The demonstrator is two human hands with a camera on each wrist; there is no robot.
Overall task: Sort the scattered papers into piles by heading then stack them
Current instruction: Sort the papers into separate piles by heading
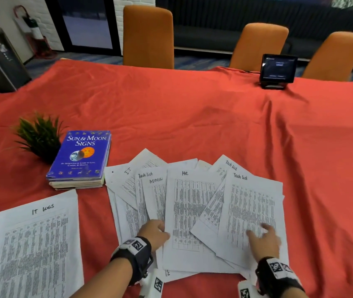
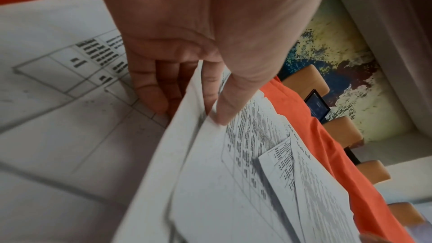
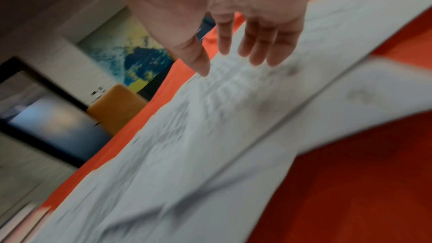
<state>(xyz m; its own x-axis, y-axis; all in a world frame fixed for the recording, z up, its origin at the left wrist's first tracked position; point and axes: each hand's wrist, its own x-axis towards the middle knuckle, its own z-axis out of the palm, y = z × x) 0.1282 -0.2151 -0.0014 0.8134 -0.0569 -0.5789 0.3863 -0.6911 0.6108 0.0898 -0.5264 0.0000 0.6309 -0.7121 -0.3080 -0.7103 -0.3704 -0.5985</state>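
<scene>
Several printed sheets lie fanned out on the red tablecloth [image 1: 192, 117] near the front edge, with handwritten headings. My left hand [image 1: 155, 232] pinches the left edge of the "HR" sheet [image 1: 189, 211]; in the left wrist view the thumb lies on top of the HR sheet [image 2: 233, 182] and the fingers [image 2: 151, 95] sit under it. My right hand [image 1: 265, 239] rests with straight, spread fingers on a "Task list" sheet [image 1: 251, 207]; the right wrist view shows the fingers [image 3: 259, 47] over that blurred Task list sheet [image 3: 210, 127]. An "IT logs" sheet [image 1: 33, 244] lies apart at the front left.
A blue book [image 1: 81, 153] on a second book lies left of the fan, with a small potted plant [image 1: 40, 138] beside it. A small screen on a stand [image 1: 277, 69] is at the far right edge. Three orange chairs [image 1: 148, 35] stand behind the table.
</scene>
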